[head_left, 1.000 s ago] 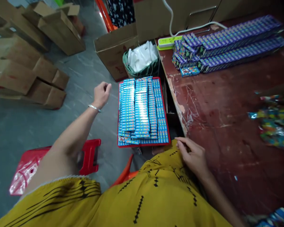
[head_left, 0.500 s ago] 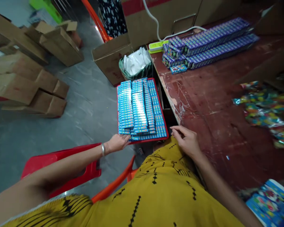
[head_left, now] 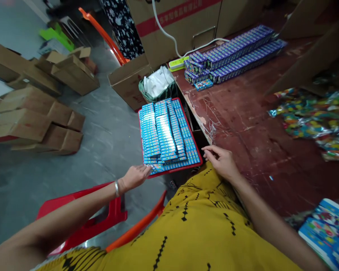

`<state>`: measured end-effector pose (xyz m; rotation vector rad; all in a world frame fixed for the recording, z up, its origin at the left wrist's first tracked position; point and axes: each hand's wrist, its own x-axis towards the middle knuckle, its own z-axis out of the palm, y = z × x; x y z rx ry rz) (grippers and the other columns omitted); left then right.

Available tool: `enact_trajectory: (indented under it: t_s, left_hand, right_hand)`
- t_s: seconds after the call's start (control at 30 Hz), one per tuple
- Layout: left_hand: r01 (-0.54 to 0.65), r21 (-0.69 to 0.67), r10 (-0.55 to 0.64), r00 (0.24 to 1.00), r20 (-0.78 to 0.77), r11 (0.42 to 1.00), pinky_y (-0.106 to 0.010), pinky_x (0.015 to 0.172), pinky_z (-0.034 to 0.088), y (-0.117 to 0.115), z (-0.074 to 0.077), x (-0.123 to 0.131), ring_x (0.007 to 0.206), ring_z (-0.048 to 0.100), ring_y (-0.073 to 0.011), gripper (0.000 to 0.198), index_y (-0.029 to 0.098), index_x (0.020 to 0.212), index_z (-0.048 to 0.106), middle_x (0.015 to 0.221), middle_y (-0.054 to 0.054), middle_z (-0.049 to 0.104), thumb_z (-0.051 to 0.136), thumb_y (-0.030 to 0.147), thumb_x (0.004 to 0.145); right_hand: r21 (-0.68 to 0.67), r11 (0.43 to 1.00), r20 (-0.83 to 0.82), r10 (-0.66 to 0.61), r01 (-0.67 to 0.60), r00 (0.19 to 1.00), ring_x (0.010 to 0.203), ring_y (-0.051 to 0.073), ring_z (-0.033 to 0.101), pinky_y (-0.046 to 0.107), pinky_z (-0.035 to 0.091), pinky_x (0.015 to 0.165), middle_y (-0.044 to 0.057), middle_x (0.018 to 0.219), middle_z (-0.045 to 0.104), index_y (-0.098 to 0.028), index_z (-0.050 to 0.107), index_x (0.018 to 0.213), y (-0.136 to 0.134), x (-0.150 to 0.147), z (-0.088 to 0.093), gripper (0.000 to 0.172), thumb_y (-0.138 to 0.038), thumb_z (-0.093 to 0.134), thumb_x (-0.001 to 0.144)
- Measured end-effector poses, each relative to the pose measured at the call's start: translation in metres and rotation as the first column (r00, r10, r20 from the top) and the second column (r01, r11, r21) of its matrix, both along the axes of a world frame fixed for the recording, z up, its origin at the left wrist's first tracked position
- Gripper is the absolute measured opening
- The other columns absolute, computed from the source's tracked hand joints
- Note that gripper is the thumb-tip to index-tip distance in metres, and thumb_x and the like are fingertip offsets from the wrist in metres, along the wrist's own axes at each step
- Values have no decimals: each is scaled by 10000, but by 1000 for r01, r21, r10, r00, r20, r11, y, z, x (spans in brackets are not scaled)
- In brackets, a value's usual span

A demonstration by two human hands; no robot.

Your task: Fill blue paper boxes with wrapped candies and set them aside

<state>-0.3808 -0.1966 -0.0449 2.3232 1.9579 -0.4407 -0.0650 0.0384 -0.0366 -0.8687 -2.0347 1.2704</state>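
A red tray (head_left: pixel 173 171) holds many small blue boxes (head_left: pixel 166 131), stacked in rows with a raised layer in the middle. My left hand (head_left: pixel 136 177) is at the tray's near left corner, palm partly turned inward. Its fingers are stretched out and the tips touch the corner by some flat-lying boxes; I see nothing held in them. Over the table's edge, just right of the tray, my right hand (head_left: pixel 222 162) is closed with thumb and forefinger close together. No object shows between them.
Purple boxes (head_left: pixel 240 52) lie in long rows on the red-brown table (head_left: pixel 237 120), near a power strip (head_left: pixel 177 64). Colourful wrapped packets (head_left: pixel 313 120) are at right. A lined bin (head_left: pixel 158 81), cartons (head_left: pixel 31 116) and a red stool (head_left: pixel 113 210) stand around; another person's patterned clothing shows beyond.
My view has shifted slightly. My left hand has moved a little left and down, turning with its back more upward, still at the tray corner. My right hand stays much the same.
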Motion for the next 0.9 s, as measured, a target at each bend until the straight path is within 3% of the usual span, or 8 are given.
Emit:
enact_trajectory:
  t_s: [0.3, 0.67, 0.9]
  left_hand:
    - [-173, 36, 174, 984, -45, 984, -251, 578, 433, 8, -14, -12, 710, 670, -197, 308, 161, 928, 614, 782, -112, 703, 349, 308, 979]
    - [-295, 11, 295, 953, -74, 956, -261, 576, 430, 8, -10, -9, 742, 689, -231, 301, 154, 995, 599, 847, -127, 723, 375, 353, 964]
    - [-335, -1, 335, 940, -59, 942, -279, 575, 423, 14, -17, -8, 774, 697, -257, 280, 154, 969, 594, 876, -142, 725, 384, 339, 958]
  right_hand:
    - [4, 1000, 14, -15, 15, 1000, 602, 143, 650, 235, 495, 584, 20, 740, 700, -196, 703, 983, -1, 0, 2, 223, -317, 538, 895]
    - [12, 1000, 18, -18, 18, 1000, 594, 134, 642, 227, 485, 578, 21, 741, 702, -188, 702, 974, 0, -1, 3, 222, -317, 540, 897]
    - [-8, 1000, 13, -16, 16, 1000, 605, 142, 647, 236, 499, 585, 24, 751, 699, -195, 700, 993, 0, -1, 2, 230, -327, 537, 899]
